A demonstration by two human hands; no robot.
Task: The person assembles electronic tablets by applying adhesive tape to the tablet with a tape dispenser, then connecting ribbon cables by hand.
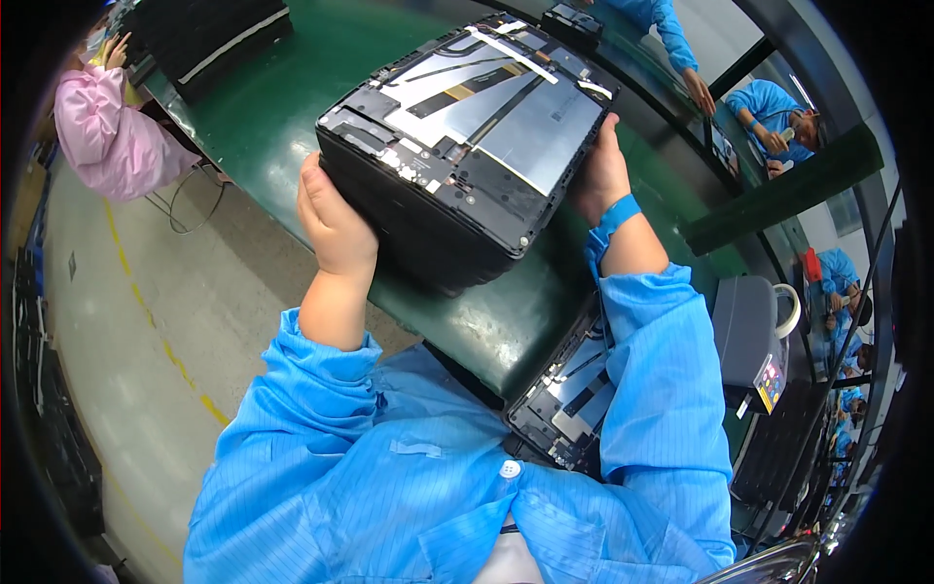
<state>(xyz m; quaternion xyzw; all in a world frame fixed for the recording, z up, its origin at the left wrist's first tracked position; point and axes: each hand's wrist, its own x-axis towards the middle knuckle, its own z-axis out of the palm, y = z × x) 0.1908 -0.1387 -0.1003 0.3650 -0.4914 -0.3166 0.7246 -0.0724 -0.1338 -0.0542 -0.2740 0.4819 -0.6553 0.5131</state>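
Between my two hands is a tall stack of black tablet housings (525,146); the top one lies open, showing silver battery packs, black cables and white strips. My left hand (336,224) presses against the stack's near left side, its fingers partly hidden behind the edge. My right hand (601,175), with a blue band round the wrist, grips the right side, and most of its fingers are hidden. The stack is tilted over the green tabletop (486,331); whether its base touches the table I cannot tell. Another open tablet housing (564,399) lies close to my body, partly covered by my right sleeve.
A black stack (219,44) stands at the table's far left. On the right are a dark green bar (788,190) and a grey tape dispenser (744,331) with a pale roll. Several people in blue work beyond; a person in pink (117,127) sits at the left.
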